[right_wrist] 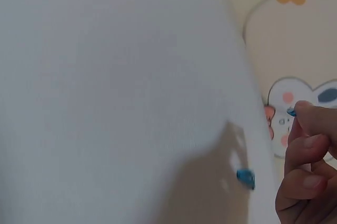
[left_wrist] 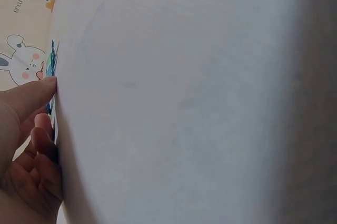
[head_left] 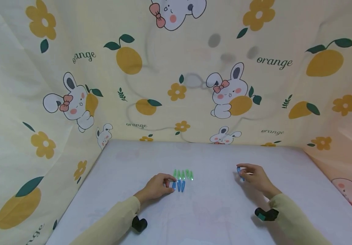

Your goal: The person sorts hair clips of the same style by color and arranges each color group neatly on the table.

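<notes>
Near the middle of the table, my left hand [head_left: 159, 184] grips the leftmost blue hair clip [head_left: 174, 185] between thumb and index finger at its two ends. Two more blue hair clips [head_left: 181, 186] lie just right of it, under a row of several green hair clips [head_left: 183, 175]. In the left wrist view the clips [left_wrist: 50, 66] appear edge-on, partly behind the left hand [left_wrist: 29, 129]. Over on the right, my right hand [head_left: 257, 177] pinches a blue hair clip [head_left: 238, 169] at its fingertips. Apart from that, another blue piece [right_wrist: 245, 178] shows below the right hand [right_wrist: 310, 155].
A white cloth covers the table [head_left: 212, 211]. Printed fabric walls [head_left: 194, 102] with rabbits and oranges rise at the back and both sides. Black wrist straps [head_left: 266, 214] sit on the beige sleeves [head_left: 295, 217].
</notes>
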`<action>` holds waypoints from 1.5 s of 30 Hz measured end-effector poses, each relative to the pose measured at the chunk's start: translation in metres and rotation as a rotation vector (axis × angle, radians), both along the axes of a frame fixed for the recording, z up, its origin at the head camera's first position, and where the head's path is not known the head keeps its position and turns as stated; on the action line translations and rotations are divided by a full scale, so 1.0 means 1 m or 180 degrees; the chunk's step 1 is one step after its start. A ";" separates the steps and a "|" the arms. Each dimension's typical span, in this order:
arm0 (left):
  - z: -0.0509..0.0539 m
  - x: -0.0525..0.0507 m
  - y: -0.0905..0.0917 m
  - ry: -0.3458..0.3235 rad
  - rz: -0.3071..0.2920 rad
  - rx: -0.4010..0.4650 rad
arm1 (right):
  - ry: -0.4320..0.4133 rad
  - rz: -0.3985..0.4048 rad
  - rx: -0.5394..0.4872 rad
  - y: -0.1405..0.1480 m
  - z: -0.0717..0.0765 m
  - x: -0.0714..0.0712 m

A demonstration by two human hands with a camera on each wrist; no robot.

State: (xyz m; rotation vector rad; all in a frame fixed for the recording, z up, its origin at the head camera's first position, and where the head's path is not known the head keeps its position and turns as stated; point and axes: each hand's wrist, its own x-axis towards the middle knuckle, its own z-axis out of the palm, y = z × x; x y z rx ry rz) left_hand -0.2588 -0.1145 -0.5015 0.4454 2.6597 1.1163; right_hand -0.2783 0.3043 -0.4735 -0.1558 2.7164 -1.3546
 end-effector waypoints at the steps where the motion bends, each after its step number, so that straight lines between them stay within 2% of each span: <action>1: 0.000 0.000 0.000 -0.0002 -0.0001 0.0001 | 0.0005 0.0012 -0.0024 -0.002 0.000 0.001; 11: 0.004 -0.002 0.002 -0.0011 0.0002 0.0027 | -0.0115 0.0098 -0.0339 -0.029 -0.015 0.004; 22: -0.002 -0.007 0.002 0.0027 -0.0075 0.0067 | -0.0156 0.0356 -0.0492 -0.062 -0.026 0.014; 35: -0.002 -0.004 -0.001 -0.0014 -0.0047 0.0075 | -0.0148 0.0816 -0.0685 -0.113 -0.026 0.022; 45: -0.001 0.000 0.000 -0.0036 -0.0001 0.0058 | -0.0156 0.0969 -0.0749 -0.143 -0.026 0.026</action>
